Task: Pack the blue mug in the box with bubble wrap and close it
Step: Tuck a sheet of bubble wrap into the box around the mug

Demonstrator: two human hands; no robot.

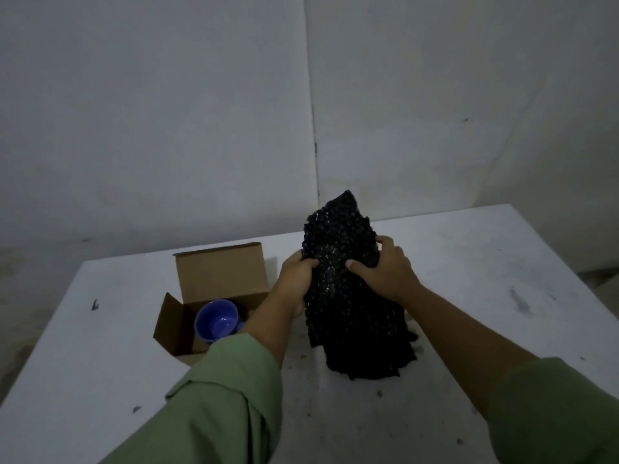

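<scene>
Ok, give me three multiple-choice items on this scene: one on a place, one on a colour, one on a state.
1. Where is the blue mug?
A. inside the box
B. on the table beside the box
C. in a hand

2. What colour is the bubble wrap?
A. clear
B. pink
C. black

3. The box is:
A. taped shut
B. open
C. crushed flat

Key: 1 A, the mug lies within the box walls. 2 C, the wrap held by the left hand and right hand is black. 3 B, the flaps stand up.
</scene>
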